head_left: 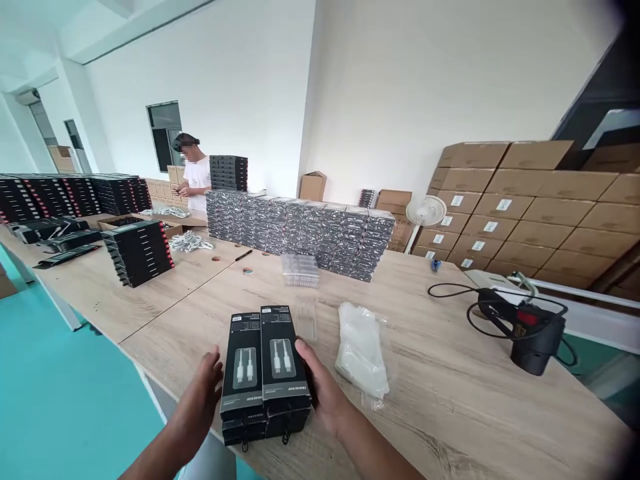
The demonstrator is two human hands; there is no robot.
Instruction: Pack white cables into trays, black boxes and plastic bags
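Indoors, wooden table, white-walled stockroom, both open hands flanking black boxed cable packs, cartons behind.

Co-worker's face blurred; carton labels too small to read.

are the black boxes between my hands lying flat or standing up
Lying flat: the black boxes sit stacked in two side-by-side piles, window faces up, on the table.

Matt black card boxes, pale grainy wood table, glossy clear plastic bags
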